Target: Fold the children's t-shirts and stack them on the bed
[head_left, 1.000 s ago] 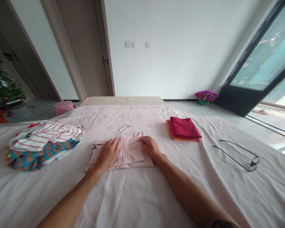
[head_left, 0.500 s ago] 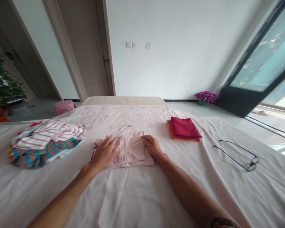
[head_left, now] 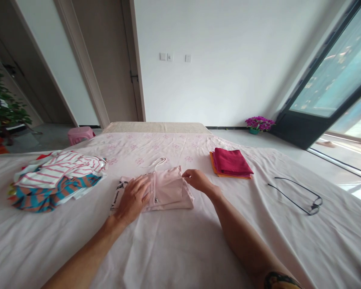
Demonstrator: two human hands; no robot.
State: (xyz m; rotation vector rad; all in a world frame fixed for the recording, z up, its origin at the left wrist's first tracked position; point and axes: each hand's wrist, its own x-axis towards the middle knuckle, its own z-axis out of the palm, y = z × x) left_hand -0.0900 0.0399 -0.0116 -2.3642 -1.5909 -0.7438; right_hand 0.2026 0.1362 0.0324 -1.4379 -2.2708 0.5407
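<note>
A folded pink garment (head_left: pixel 168 188) with a pale drawstring loop at its far edge and black lettering on its left side lies flat before me. My left hand (head_left: pixel 134 196) rests palm down on its left half, fingers loosely spread, covering part of the lettering. At the far right corner, my right hand (head_left: pixel 198 180) has its fingers curled together, thumb and fingertips on the garment's edge. The small bit of cloth between those fingertips is mostly hidden. A small dark metal piece shows near the garment's front middle.
A crumpled heap of striped clothes (head_left: pixel 60 176) lies at left. Folded red cloth (head_left: pixel 233 160) sits over orange cloth (head_left: pixel 213 168) at right, with black-framed glasses (head_left: pixel 314 204) farther right. Everything rests on a pale bedsheet (head_left: pixel 168 249). A pink stool (head_left: pixel 80 135) stands beyond.
My right hand has drawn slightly right and curled its fingers more. My left hand has shifted slightly nearer me, its fingers more bent. The garment's right edge looks slightly rearranged.
</note>
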